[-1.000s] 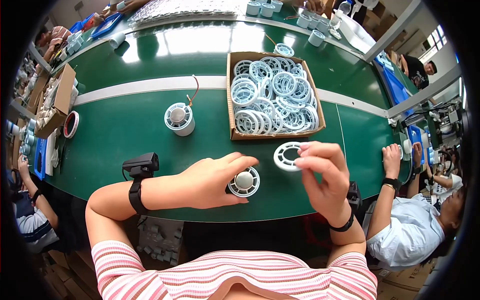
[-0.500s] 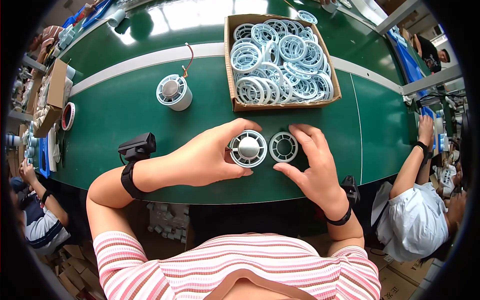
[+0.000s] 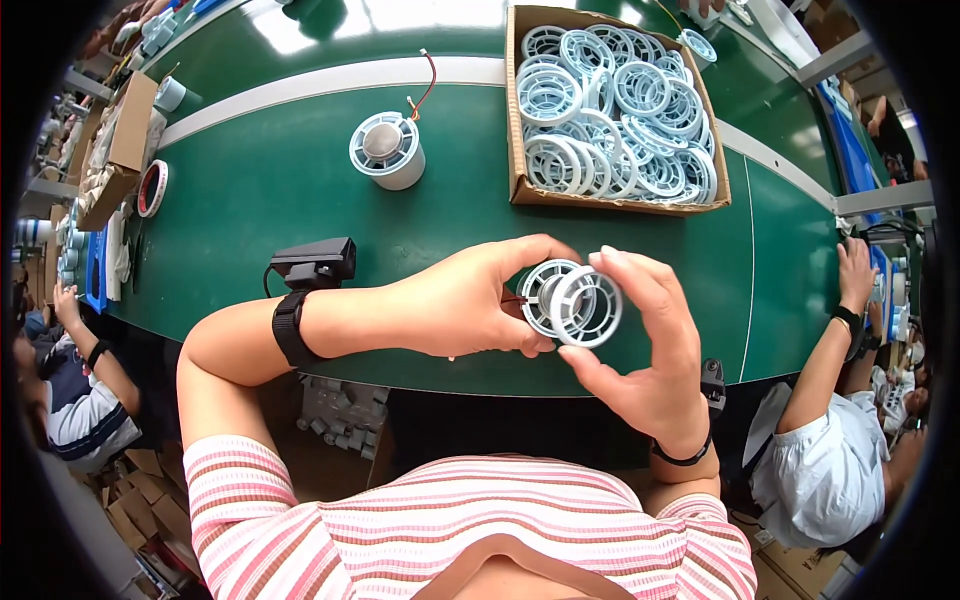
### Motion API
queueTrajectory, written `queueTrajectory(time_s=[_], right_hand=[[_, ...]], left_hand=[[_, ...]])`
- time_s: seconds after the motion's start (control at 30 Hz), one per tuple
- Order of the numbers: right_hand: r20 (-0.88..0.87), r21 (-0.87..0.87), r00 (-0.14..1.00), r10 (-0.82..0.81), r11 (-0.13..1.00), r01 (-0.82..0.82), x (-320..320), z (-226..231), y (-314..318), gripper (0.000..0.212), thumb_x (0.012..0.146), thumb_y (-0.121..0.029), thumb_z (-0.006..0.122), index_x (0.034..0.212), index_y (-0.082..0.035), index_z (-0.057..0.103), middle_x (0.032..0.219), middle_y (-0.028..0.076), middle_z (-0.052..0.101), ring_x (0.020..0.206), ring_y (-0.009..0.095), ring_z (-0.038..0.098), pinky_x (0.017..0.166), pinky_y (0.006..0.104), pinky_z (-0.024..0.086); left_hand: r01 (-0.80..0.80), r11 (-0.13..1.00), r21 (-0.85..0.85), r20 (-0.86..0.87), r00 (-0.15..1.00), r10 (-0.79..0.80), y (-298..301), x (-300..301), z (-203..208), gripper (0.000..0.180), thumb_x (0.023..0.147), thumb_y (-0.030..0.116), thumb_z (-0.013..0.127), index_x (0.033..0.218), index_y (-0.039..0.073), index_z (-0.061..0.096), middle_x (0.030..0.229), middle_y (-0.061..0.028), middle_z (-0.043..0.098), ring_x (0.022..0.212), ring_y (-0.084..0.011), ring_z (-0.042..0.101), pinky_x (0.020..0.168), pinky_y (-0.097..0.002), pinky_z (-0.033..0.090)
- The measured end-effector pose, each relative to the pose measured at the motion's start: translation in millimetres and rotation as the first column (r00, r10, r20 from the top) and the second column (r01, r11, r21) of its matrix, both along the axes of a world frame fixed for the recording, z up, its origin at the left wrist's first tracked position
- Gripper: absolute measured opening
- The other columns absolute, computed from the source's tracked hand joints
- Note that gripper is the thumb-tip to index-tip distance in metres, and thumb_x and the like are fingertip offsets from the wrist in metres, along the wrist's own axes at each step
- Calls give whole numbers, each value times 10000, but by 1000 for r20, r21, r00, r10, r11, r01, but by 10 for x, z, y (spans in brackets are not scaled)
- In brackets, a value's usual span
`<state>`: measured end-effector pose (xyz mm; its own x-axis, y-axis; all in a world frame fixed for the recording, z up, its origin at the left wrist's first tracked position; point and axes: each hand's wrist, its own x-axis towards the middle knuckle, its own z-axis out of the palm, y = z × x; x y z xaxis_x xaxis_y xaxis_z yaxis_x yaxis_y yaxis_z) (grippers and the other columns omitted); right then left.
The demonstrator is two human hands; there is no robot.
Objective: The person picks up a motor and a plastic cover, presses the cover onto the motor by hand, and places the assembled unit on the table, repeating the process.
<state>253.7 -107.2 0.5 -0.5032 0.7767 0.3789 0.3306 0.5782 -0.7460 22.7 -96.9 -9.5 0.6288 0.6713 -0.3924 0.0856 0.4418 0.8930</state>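
My left hand (image 3: 505, 300) is wrapped round a white cylindrical motor housing (image 3: 535, 290) with a silver motor in its middle; dark wires show beside the palm. Between the thumb and fingers of my right hand (image 3: 650, 325) is a pale slotted ring (image 3: 602, 338), tilted and overlapping the right part of the housing's top. Whether the ring touches the housing, I cannot tell. A second motor housing (image 3: 400, 172) stands upright farther off to the left, its red wire and small connector sticking up behind it.
A cardboard box (image 3: 518, 190) full of similar pale rings stands at the far right of the green table (image 3: 250, 215). A roll of tape (image 3: 153, 189) and an open carton (image 3: 128, 160) are at the left. Co-workers sit on both sides; one person's hand (image 3: 855, 270) rests at the right.
My right hand has brought the ring leftward, from beside the housing to over its right part. The view has shifted, so the table things appear displaced.
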Motion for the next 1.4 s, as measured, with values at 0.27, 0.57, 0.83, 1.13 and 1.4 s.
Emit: queueTrajectory(time_s=[0.27,0.57,0.83,1.13,1.4], right_hand=[[5,-21,987,159,987,-159,-131,-19,64,764,711,26,811,1413,-1,512,1315,186,623,1208,310,615,1025,389,492],[-48,-140,993,112,983,-118,-95,-82,17,810,726,21,798,1454,-22,446,1315,170,627,1231,283,603,1083,388,445],[74,-145,990,116,984,-104,-18,-32,69,635,721,-49,832,1272,-80,517,1293,126,650,1221,263,611,1165,508,313],[138,-78,974,178,983,-169,27,-42,144,629,711,-98,857,1242,-103,520,1288,99,660,1228,258,614,1191,577,224],[28,-134,990,137,982,-132,-11,-88,78,668,714,-125,879,1277,-113,522,1293,57,662,1167,240,638,1145,589,262]], left_hand=[[-46,995,90,50,998,42,-60,-22,-88,631,839,-55,717,1416,43,480,1205,-90,615,961,-158,694,848,-309,586],[36,999,-7,2,999,-36,12,-44,-14,670,862,-33,743,1457,51,447,1293,-43,581,1169,-122,596,983,-320,548],[11,948,318,3,1000,-13,-34,-13,-123,696,861,81,812,1458,44,455,1276,-58,583,1166,-133,602,977,-319,554],[58,968,244,32,997,-68,26,-34,-131,676,859,103,820,1441,43,480,1273,-56,586,1159,-133,607,972,-316,552],[57,979,197,21,998,-62,16,-31,-116,687,854,117,828,1444,48,482,1277,-48,593,1145,-123,607,960,-306,551]])
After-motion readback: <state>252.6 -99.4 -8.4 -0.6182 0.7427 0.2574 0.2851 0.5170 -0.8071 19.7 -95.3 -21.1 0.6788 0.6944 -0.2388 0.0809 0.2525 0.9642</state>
